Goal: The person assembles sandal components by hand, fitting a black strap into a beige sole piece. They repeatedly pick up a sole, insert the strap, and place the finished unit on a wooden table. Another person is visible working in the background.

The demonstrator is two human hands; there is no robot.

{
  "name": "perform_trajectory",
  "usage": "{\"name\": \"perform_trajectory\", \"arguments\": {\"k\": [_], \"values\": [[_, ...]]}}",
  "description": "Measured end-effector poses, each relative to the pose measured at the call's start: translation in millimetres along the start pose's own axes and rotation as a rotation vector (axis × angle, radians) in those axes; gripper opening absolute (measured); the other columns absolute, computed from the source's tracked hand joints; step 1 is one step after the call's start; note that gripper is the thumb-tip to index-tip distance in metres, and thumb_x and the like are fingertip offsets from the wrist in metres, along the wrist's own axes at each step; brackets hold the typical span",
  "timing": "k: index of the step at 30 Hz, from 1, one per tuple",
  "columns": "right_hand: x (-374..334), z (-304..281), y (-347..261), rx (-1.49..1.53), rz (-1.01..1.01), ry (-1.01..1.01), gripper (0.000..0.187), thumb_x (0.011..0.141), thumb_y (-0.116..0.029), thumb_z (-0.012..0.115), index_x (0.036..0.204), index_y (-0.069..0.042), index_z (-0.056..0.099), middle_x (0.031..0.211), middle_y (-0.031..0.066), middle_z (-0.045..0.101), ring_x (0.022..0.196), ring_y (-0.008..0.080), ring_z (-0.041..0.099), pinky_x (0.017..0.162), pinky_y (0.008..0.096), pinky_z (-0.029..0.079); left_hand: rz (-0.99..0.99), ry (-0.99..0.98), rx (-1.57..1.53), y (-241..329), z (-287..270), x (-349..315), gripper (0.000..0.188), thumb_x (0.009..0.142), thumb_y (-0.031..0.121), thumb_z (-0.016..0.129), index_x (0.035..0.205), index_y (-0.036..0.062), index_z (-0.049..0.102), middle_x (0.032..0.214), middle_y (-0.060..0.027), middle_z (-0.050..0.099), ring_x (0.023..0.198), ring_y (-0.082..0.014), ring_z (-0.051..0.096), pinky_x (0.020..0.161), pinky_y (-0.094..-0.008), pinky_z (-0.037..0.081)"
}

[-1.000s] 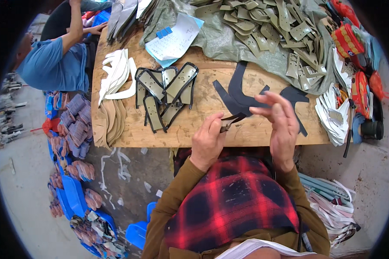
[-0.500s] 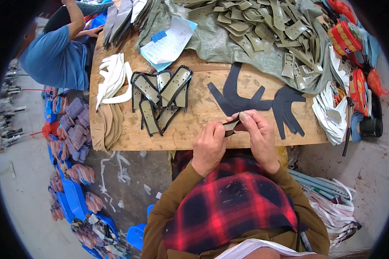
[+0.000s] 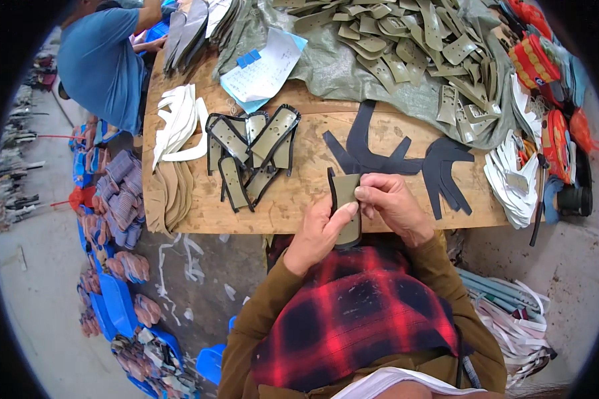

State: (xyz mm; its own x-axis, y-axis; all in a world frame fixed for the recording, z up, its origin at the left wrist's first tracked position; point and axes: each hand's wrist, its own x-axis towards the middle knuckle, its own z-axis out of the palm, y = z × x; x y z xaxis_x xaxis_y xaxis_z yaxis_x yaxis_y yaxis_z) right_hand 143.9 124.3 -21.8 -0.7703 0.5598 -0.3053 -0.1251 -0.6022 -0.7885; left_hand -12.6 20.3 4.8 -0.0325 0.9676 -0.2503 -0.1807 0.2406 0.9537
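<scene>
At the table's near edge I hold an olive shoe-part panel [image 3: 345, 189] with dark edging strip along its left side and lower end. My left hand [image 3: 317, 229] is closed around its left side, thumb lying across the face. The fingers of my right hand [image 3: 394, 205] pinch its right edge near the top. Just beyond my hands lie black forked cut pieces [image 3: 371, 151], and more black pieces [image 3: 439, 174] overlap to the right. To the left is a loose heap of black-edged olive panels [image 3: 231, 183] with small holes.
White cut pieces [image 3: 180, 130] and tan pieces [image 3: 168, 199] are stacked at left. Olive panels [image 3: 412, 40] cover a grey-green sheet [image 3: 343, 76] at the back. A paper sheet [image 3: 266, 70] lies before it. White pieces [image 3: 512, 176] sit at right. A person [image 3: 100, 66] works at far left.
The panel has turned from nearly edge-on to showing its broad face upright between my hands. My left thumb now lies on that face. The person at far left has shifted to the right.
</scene>
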Motion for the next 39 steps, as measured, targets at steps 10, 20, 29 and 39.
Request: {"name": "perform_trajectory", "arguments": {"k": [10,20,29,39], "values": [[4.1,11.3,6.5,0.072,-0.063,0.213,0.020,0.095,-0.018,0.066,0.079,-0.007,0.061,0.061,-0.0052,0.053,0.044,0.0001,0.043,0.040,0.0176,0.032,-0.001,-0.022,0.328,-17.5,-4.8,-11.3,0.024,0.099,0.023,0.056,0.105,0.0001,0.061,0.084,-0.0097,0.062,0.072,-0.0174,0.056,0.066,-0.0293,0.046],[10.5,30.4,25.9,-0.442,-0.374,0.299,0.025,0.094,-0.017,0.066,0.077,-0.002,0.057,0.063,-0.0022,0.053,0.055,0.0048,0.042,0.050,0.0245,0.036,0.038,0.429,-0.235,-19.4,2.8,20.5,0.029,0.102,0.025,0.050,0.082,0.0055,0.059,0.072,0.0076,0.048,0.064,-0.0027,0.043,0.055,-0.0234,0.035],[-4.7,22.1,13.4,-0.332,0.026,0.062,0.021,0.094,-0.018,0.065,0.079,-0.005,0.057,0.068,-0.0057,0.051,0.061,0.0016,0.044,0.053,0.0210,0.036,0.104,0.613,-0.555,-34.6,5.4,26.9,0.023,0.103,0.026,0.051,0.093,0.0078,0.060,0.082,0.0055,0.055,0.074,-0.0018,0.049,0.067,-0.0206,0.041],[-8.0,-7.1,-26.7,-0.508,0.179,-0.347,0.023,0.090,-0.024,0.070,0.082,-0.007,0.057,0.072,-0.0072,0.052,0.064,0.0016,0.045,0.053,0.0215,0.034,0.511,-0.287,1.114,47.4,-37.8,-0.5,0.059,0.067,0.025,0.082,0.118,0.0062,0.058,0.114,-0.0151,0.062,0.107,-0.0350,0.059,0.086,-0.0436,0.048]]}}
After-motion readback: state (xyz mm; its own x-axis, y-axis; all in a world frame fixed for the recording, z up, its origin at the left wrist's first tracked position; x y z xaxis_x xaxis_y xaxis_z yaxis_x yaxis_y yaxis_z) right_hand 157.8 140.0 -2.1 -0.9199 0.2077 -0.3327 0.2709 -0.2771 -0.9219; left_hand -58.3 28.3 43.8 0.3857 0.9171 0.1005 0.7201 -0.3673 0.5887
